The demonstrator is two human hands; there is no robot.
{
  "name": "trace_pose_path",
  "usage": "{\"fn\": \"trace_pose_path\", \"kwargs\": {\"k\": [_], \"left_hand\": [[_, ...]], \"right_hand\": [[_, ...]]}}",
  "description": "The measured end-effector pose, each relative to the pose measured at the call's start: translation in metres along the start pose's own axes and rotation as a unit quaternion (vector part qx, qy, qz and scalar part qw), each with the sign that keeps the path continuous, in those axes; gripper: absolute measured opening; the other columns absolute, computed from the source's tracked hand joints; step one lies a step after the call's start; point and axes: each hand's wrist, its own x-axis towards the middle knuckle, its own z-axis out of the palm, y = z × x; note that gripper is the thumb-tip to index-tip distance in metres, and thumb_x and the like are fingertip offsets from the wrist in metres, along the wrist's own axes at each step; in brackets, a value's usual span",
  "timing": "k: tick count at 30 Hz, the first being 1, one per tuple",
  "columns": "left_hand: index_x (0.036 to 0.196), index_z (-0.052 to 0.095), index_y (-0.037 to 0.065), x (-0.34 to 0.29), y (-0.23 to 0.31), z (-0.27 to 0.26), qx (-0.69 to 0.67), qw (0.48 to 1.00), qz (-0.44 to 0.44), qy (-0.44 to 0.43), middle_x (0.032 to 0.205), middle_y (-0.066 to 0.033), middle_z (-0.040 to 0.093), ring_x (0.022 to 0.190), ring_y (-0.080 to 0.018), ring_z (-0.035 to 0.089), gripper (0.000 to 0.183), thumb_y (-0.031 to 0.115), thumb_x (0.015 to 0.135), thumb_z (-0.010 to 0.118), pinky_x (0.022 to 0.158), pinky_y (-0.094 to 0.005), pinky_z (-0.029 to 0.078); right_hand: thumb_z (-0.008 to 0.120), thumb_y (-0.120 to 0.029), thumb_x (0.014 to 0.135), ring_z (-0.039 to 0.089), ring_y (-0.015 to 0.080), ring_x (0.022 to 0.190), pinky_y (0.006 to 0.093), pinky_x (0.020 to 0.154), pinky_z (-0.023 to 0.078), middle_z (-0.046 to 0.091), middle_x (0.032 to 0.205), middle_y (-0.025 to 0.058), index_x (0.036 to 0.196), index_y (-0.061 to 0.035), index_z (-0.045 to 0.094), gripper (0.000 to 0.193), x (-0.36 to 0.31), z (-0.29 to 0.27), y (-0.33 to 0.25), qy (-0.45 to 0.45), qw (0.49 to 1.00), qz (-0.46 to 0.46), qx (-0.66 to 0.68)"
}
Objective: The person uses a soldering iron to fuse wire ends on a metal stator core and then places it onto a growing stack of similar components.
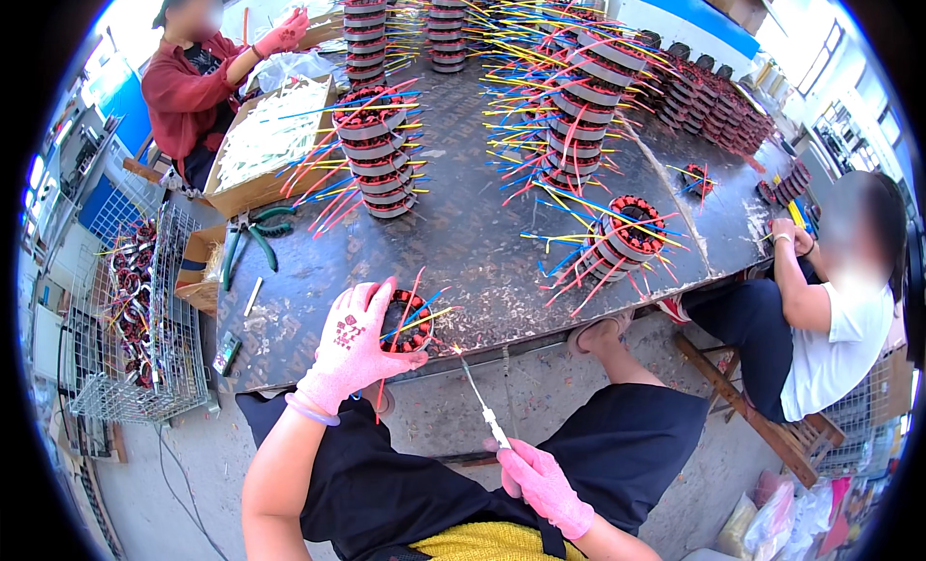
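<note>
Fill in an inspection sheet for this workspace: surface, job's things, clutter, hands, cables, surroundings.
Surface: dark table, scuffed and worn near the front edge.
Job's things: wired ring at the front edge; thin tool, its tip glowing close to the ring, contact unclear; ring stacks farther back.
Clutter: pliers and white stick at the table's left.
Hands: both pink-gloved; left hand holds the ring, right hand the tool.
Cables: dark cable on the floor, lower left.
Surroundings: one person seated right, another upper left by a box; wire basket left of the table.
</note>
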Motion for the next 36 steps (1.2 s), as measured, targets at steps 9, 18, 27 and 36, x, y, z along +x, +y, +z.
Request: {"fn": "trace_pose_path", "kwargs": {"k": [9, 18, 27, 36], "left_hand": [[0.138, 0.043, 0.000, 0.000, 0.001, 0.000, -0.008, 1.000, -0.005, -0.004, 0.124, -0.0189, 0.051, 0.117, -0.0376, 0.050, 0.101, 0.046, 0.059, 0.087, 0.103, -0.0456, 0.039], [0.141, 0.043, 0.000, 0.001, -0.005, -0.006, -0.040, 0.999, 0.015, -0.025, 0.133, -0.0201, 0.049, 0.124, -0.0379, 0.047, 0.100, 0.038, 0.059, 0.087, 0.107, -0.0452, 0.037], [0.139, 0.049, 0.008, 0.003, -0.012, -0.015, -0.077, 0.994, 0.058, -0.050, 0.134, -0.0168, 0.049, 0.125, -0.0383, 0.046, 0.095, 0.026, 0.055, 0.089, 0.108, -0.0449, 0.037], [0.136, 0.049, 0.006, 0.002, -0.017, -0.010, -0.069, 0.993, 0.085, -0.035, 0.134, -0.0163, 0.050, 0.124, -0.0372, 0.048, 0.093, 0.027, 0.054, 0.089, 0.109, -0.0459, 0.036]], "right_hand": [[0.049, -0.023, 0.102, 0.038, 0.0034, 0.056, 0.0200, 0.052, 0.029, 0.044, 0.063, -0.0061, 0.130, -0.0005, 0.057, 0.037, 0.000, 0.000, 0.003, 0.007, 1.000, -0.002, 0.001], [0.051, -0.024, 0.103, 0.040, 0.0044, 0.058, 0.0214, 0.054, 0.034, 0.044, 0.066, -0.0063, 0.129, -0.0004, 0.056, 0.036, -0.001, -0.005, 0.005, 0.000, 1.000, -0.003, 0.026], [0.051, -0.023, 0.102, 0.042, 0.0046, 0.059, 0.0214, 0.055, 0.035, 0.046, 0.066, -0.0054, 0.131, -0.0002, 0.056, 0.037, -0.002, -0.003, -0.008, 0.006, 1.000, 0.005, -0.012], [0.050, -0.024, 0.102, 0.042, 0.0047, 0.059, 0.0214, 0.055, 0.034, 0.046, 0.066, -0.0051, 0.131, -0.0008, 0.055, 0.038, 0.001, 0.000, -0.002, -0.004, 1.000, -0.008, 0.012]]}}
